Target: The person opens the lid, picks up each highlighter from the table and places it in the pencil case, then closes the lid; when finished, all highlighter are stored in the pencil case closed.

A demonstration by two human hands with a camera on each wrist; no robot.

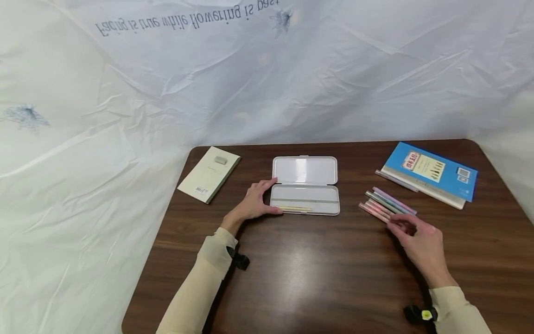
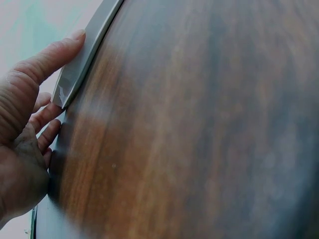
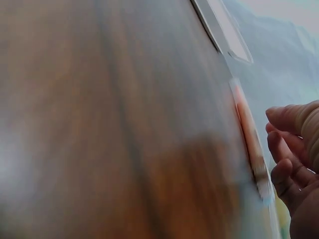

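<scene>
An opened white pencil case lies mid-table with its lid folded back, and a thin yellow stick like a pencil lies along its front. My left hand holds the case's left end, thumb at the front corner and fingers toward the hinge. In the left wrist view, the thumb rests against the case's side. Several pastel pens lie side by side to the right. Over their near ends is my right hand, fingers bent loosely. The right wrist view shows a gap between the fingertips and a pinkish pen.
A cream notebook with a grey eraser on top lies at the back left. At the back right is a blue book, with another pen along its edge. White printed sheeting hangs behind the brown table.
</scene>
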